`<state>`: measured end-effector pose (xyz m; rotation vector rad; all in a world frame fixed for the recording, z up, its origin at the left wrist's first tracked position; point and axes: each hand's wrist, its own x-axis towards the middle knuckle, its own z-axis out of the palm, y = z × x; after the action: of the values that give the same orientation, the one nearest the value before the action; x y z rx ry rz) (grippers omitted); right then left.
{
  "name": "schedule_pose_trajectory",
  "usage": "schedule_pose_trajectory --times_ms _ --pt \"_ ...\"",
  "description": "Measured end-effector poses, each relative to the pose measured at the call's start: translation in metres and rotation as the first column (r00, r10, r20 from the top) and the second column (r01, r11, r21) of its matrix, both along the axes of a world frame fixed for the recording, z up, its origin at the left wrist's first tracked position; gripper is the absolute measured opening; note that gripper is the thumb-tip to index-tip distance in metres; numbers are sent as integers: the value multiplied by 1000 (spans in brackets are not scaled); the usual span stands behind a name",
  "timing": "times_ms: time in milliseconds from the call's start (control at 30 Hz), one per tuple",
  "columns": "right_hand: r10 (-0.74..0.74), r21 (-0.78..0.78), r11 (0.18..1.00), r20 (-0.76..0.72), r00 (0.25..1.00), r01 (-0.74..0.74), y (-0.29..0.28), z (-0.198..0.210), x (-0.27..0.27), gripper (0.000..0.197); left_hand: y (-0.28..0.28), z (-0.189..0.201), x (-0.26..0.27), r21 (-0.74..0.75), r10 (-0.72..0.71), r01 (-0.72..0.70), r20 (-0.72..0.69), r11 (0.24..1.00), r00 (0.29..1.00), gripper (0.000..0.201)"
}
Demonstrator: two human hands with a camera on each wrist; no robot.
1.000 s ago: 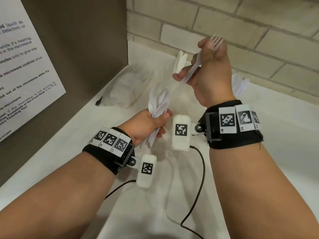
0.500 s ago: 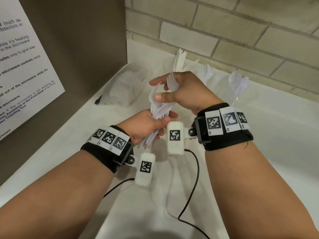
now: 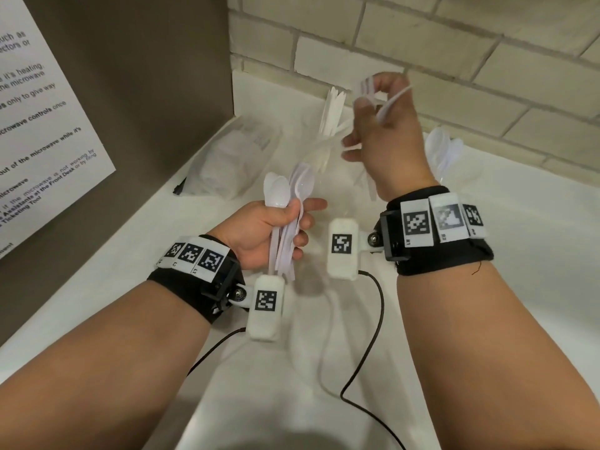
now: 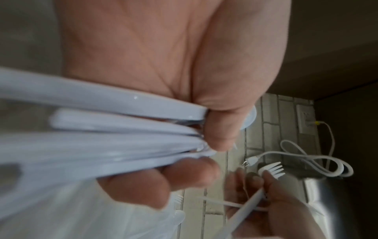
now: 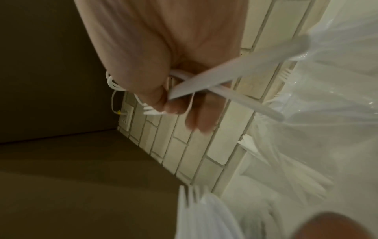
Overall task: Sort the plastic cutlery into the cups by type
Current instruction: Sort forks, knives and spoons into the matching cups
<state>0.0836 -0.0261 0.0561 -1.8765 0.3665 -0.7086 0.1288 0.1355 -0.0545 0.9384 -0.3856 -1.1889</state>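
My left hand (image 3: 289, 228) grips a bundle of white plastic cutlery (image 3: 285, 193) upright above the counter, spoon bowls on top; the left wrist view shows the handles (image 4: 102, 129) in its fist. My right hand (image 3: 380, 125) is raised behind it near the wall and pinches two crossed white pieces (image 3: 393, 102). One of them is a fork (image 5: 151, 111), its tines also plain in the left wrist view (image 4: 272, 171). White knives (image 3: 331, 108) stand in a clear cup at the back. Spoons (image 3: 443, 151) stand in another cup right of my right hand.
A clear plastic bag (image 3: 227, 160) lies at the back left of the white counter (image 3: 113, 271). A brown panel (image 3: 146, 92) with a paper notice (image 3: 42, 108) walls the left side; a brick wall (image 3: 454, 60) closes the back. Cables (image 3: 373, 336) trail between my arms.
My right hand dropped from its raised position to the bundle, then rose again toward the wall holding two pieces. My left hand stayed nearly still with the bundle.
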Motion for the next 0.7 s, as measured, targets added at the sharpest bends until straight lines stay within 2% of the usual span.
schedule_pose_trajectory --times_ms 133,233,367,467,600,700 --pt "204 27 979 -212 956 -203 2 -20 -9 22 2 2 2 -88 -44 39 -54 995 998 72" --pt "274 76 962 -245 930 -263 5 -30 -12 34 2 2 3 -104 -63 57 -52 993 997 77" --pt "255 74 967 -200 946 -245 8 -32 -9 12 1 2 1 -52 -3 4 14 999 1000 54" --pt "237 91 970 -186 954 -224 3 -32 -8 19 1 1 0 9 108 -109 78 994 991 32" --pt "208 183 966 -117 971 -184 -3 -27 -10 22 1 1 0 29 172 -177 123 984 977 25" --pt "135 114 986 -115 984 -122 -7 -31 -8 18 -1 0 -1 4 147 -149 140 989 979 23"
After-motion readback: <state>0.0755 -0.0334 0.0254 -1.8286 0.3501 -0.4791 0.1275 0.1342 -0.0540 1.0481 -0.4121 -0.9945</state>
